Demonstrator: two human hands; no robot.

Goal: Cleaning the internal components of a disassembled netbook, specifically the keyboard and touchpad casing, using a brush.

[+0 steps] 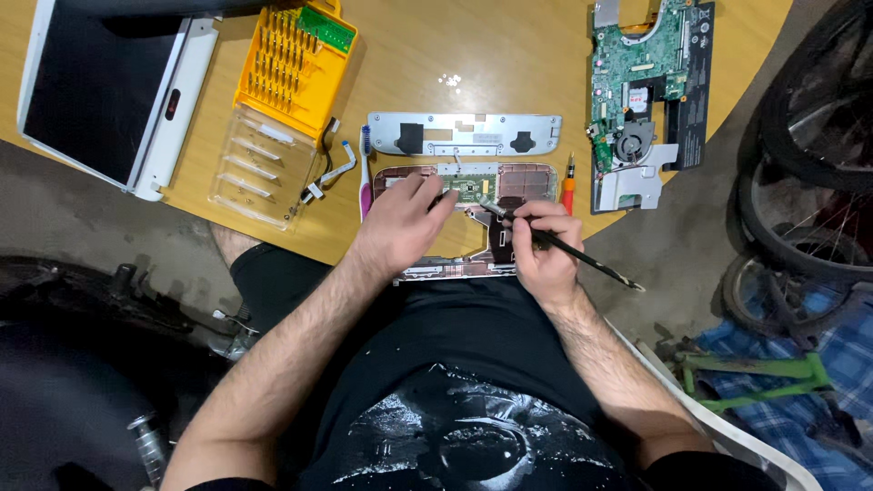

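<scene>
Fingers of the right hand (538,247) pinch a thin black tool (564,250) like a pen. Its metal tip touches the laptop shell (509,182) just past the knuckles, at the table edge (637,211) by the person's lap. The left hand (400,223) lies flat on the shell, fingers spread, pressing it down and gripping nothing. The shell looks light, thin and bendy, and the small green board (468,186) inside looks easy to break, so holding it by the outer frame seems safest. Beyond the hands lies a grey metal plate (464,134). An orange screwdriver (568,189) sits right of the shell, a toothbrush (366,173) to its left.
</scene>
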